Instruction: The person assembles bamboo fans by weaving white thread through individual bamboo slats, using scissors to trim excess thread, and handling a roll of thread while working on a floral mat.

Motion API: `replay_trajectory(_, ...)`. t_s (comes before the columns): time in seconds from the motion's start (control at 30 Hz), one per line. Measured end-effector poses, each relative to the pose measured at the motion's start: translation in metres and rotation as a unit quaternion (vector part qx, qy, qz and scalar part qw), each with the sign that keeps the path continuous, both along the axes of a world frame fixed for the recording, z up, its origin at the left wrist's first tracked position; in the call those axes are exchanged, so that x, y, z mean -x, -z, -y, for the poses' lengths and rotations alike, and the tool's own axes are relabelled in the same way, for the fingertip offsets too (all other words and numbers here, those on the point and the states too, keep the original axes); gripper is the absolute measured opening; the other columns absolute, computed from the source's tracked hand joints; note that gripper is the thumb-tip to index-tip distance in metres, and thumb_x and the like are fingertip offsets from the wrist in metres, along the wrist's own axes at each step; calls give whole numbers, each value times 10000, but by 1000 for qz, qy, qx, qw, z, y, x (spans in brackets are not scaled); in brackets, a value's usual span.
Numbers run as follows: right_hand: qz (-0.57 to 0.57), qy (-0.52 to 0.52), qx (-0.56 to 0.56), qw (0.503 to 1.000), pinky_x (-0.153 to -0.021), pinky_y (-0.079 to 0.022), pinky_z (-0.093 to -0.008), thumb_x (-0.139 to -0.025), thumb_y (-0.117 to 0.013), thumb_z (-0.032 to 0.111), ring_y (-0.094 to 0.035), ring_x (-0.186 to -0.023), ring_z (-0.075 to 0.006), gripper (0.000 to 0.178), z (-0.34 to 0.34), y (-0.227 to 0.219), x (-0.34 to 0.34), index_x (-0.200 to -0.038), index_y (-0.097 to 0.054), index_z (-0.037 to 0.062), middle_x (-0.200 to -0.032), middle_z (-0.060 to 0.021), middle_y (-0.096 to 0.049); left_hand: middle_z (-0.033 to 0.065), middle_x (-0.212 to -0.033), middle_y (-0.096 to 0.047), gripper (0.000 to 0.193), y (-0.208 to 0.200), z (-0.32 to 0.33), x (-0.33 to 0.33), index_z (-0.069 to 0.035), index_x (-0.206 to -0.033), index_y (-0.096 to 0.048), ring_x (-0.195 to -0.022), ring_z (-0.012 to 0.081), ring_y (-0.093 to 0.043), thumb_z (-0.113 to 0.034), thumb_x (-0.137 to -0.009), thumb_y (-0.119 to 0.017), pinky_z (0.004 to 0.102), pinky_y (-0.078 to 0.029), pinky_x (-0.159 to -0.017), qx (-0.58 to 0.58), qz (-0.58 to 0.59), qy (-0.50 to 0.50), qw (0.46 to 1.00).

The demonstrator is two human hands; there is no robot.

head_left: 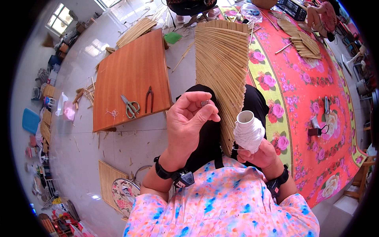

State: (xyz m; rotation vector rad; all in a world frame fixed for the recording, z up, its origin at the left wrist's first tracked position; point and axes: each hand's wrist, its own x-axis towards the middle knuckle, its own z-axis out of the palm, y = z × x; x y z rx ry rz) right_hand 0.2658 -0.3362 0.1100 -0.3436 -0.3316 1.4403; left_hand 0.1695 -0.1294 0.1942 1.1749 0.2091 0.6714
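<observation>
My left hand [188, 118] is raised over my lap with thumb and fingertips drawn together. A small grey ring-like glint shows at the fingers; whether they pinch a thread or anything else I cannot make out. In my right hand [265, 157] is a spool of white thread [249, 134], held upright from below, its hollow core facing up. Across my dark-trousered lap lies a long fan-shaped panel of straw-coloured stalks [222, 59], narrow at my waist and widening away from me. It passes between my hands, and neither hand plainly grips it.
To the left stands a low wooden table [132, 75] bearing scissors [130, 106], pliers [149, 99] and a thread tangle [113, 113]. A red floral cloth [304, 130] spreads on the right, with more stalk panels [302, 39] on it. A round floral fan [124, 193] lies at lower left.
</observation>
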Motion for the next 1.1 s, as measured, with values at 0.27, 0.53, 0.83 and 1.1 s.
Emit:
replay_trajectory(0.27, 3, -8, 12, 1000, -694, -387, -299, -901, -516, 458, -411, -731, -121, 607, 1, 2, 1, -1288, -414, 2, -880, -49, -477, 98, -826, -644, 101, 4, -1, -1, 10, -967, -541, -698, 153, -641, -27, -889, -593, 256, -524, -676, 9, 2, 16, 1000)
replay_trajectory(0.53, 6, -8, 34, 999, -672, -363, -290, -940, -463, 438, -386, -665, -107, 514, -2, 2, 3, -1247, -454, 25, -841, -36, -475, 113, -840, -627, 123, 1, 4, -1, -11, -936, -547, -762, 180, -625, -132, -921, -565, 266, -485, -697, -53, 20, 34, 998)
replay_trajectory(0.83, -3, -22, 14, 1000, -660, -354, -287, -939, -460, 445, -370, -664, -116, 527, -4, 4, 3, -1249, -450, 18, -843, -41, -476, 100, -851, -622, 110, 1, 3, -2, 7, -947, -556, -760, 160, -607, -99, -919, -565, 264, -487, -711, -29, 24, 92, 995)
replay_trajectory(1.1, -5, -30, -4, 1000, -640, -341, -267, -945, -453, 438, -370, -690, -117, 548, -6, 7, 3, -1274, -436, 0, -857, -42, -474, 102, -855, -628, 66, 4, 5, -1, 25, -959, -552, -762, 153, -625, -10, -903, -559, 280, -529, -725, 4, 16, 97, 995)
